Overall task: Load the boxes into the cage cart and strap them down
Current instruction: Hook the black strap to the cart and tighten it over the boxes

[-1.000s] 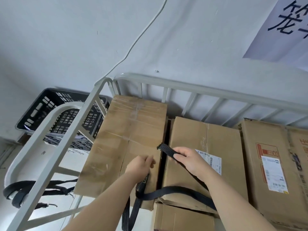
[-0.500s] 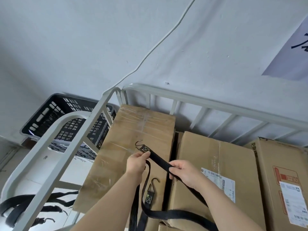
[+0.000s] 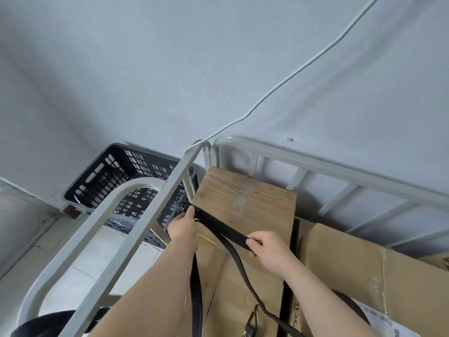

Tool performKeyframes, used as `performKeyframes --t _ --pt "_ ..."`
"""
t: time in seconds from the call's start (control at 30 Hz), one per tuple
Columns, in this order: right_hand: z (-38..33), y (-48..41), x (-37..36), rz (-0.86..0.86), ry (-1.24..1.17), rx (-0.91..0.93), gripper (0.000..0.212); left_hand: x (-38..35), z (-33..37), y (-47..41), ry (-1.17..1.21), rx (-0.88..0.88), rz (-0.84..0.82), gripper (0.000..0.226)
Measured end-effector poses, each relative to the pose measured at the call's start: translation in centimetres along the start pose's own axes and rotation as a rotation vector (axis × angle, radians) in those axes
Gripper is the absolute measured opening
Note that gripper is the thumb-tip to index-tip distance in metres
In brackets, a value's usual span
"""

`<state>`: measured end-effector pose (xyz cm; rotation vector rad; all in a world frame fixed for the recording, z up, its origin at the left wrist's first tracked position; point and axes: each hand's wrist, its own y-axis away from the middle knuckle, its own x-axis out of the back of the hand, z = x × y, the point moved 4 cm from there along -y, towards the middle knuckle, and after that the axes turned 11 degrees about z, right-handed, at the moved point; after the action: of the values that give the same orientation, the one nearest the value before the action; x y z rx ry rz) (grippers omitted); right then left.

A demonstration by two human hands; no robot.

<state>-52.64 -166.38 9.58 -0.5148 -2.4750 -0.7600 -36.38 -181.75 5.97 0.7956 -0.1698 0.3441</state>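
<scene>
Cardboard boxes stand inside the grey metal cage cart (image 3: 340,169): a taped brown box (image 3: 245,203) at the left and another box (image 3: 364,268) to its right. A black strap (image 3: 221,227) lies stretched across the left box's top. My left hand (image 3: 183,227) grips the strap's hooked end at the box's left edge, beside the cart's side rail (image 3: 155,207). My right hand (image 3: 267,246) pinches the strap further along, over the same box. More strap hangs down between my arms, with a second metal hook (image 3: 251,322) low down.
A black perforated plastic crate (image 3: 116,176) sits on the floor left of the cart, against the wall. Another black strap (image 3: 48,322) loops around the cart frame at the bottom left. A white cable (image 3: 291,76) runs down the wall to the cart's corner.
My left hand has carried the hooked end left, from the middle of the box top to its left edge by the side rail. My view has tilted up and left.
</scene>
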Motion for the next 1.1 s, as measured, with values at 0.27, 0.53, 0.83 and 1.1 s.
performKeyframes --t 0.27,0.53,0.83,1.1 --pt "0.2 -3.4 -0.8 0.007 -0.108 0.018 0.020 -3.9 2.9 -3.1 0.008 -0.041 0.030 0.039" --pt "4.4 0.0 4.5 0.096 -0.037 -0.081 0.031 -5.5 1.4 2.3 -0.278 -0.239 -0.249 0.035" --pt "6.9 13.6 12.2 0.077 -0.099 -0.176 0.035 -2.1 -5.3 18.1 -0.439 -0.201 -0.551 0.017" --pt "10.8 28.3 17.0 0.122 -0.185 -0.160 0.037 3.8 -11.4 30.8 -0.465 -0.284 -0.630 0.022"
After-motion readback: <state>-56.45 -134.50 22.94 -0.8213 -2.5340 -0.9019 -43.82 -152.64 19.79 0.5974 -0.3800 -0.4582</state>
